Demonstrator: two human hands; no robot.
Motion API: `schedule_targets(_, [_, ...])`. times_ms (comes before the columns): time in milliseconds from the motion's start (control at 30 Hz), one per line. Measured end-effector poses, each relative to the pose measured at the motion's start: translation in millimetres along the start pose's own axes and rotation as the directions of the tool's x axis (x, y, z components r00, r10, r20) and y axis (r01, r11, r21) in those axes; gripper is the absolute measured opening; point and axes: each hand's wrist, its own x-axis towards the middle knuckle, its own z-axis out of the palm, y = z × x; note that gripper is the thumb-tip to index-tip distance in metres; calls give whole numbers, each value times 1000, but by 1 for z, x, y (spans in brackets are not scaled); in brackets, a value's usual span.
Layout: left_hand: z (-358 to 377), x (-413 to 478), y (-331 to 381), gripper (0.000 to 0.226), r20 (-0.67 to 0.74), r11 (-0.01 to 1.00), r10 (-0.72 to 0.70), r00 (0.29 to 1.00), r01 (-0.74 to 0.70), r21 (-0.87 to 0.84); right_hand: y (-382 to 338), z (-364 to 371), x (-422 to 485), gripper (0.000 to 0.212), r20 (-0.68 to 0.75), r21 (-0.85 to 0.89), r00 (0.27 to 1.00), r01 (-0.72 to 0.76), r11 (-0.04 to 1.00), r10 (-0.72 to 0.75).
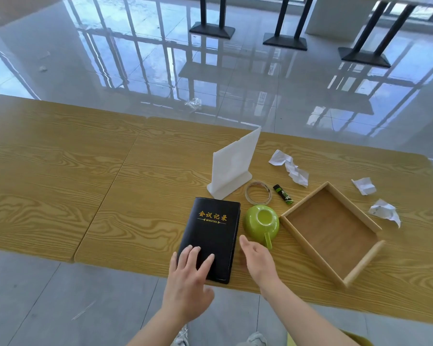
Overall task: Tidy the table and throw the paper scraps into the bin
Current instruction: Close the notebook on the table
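Now left hand (189, 278) flat on notebook (210, 236), right hand (256, 260) open beside it (3 paper scraps (289, 168) nearby).

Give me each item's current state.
Notebook: closed, flat, left hand resting on it.
Cup: upside down.
Tray: empty.
Sign stand: upright.
Tape roll: lying flat.
Paper scraps: crumpled, on the table.
Right hand: open, empty.
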Motion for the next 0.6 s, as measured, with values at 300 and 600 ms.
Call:
schedule_targets(300, [-19,40,-9,48,39,750,-481,876,434,-499,-13,23,2,30,48,-307,995,103,946,-93])
schedule_targets(600, [-24,61,-16,61,214,715,-514,831,552,-429,-8,27,9,37,-38,-133,998,-56,989,52])
